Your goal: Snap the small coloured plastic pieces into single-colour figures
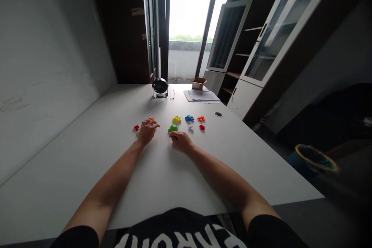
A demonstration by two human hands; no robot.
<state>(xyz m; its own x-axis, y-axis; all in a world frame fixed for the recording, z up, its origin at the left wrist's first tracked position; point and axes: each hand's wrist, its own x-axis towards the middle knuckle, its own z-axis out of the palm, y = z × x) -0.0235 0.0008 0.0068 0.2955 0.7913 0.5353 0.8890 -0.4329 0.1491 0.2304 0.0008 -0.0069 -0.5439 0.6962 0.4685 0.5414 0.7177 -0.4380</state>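
Observation:
My left hand [148,129] is over a loose group of small toy bricks on the left, its fingers apart and partly covering them. A red brick [136,128] and an orange brick [151,118] show at its edges. On the table just in front of me, my right hand [180,140] is closed with curled fingers, touching or close to a green brick pile [173,128]. Whatever its fingers may hold is hidden. Beyond and to the right lie yellow bricks [176,119], blue bricks [189,117], orange bricks [201,118], white bricks [190,128] and red bricks [202,127].
The white table [162,186] meets a wall on the left. At its far end stand a round black device [160,87], papers [202,95] and an open cardboard box [198,83]. A cable hole [218,114] is near the right edge; a bin [315,159] stands on the floor.

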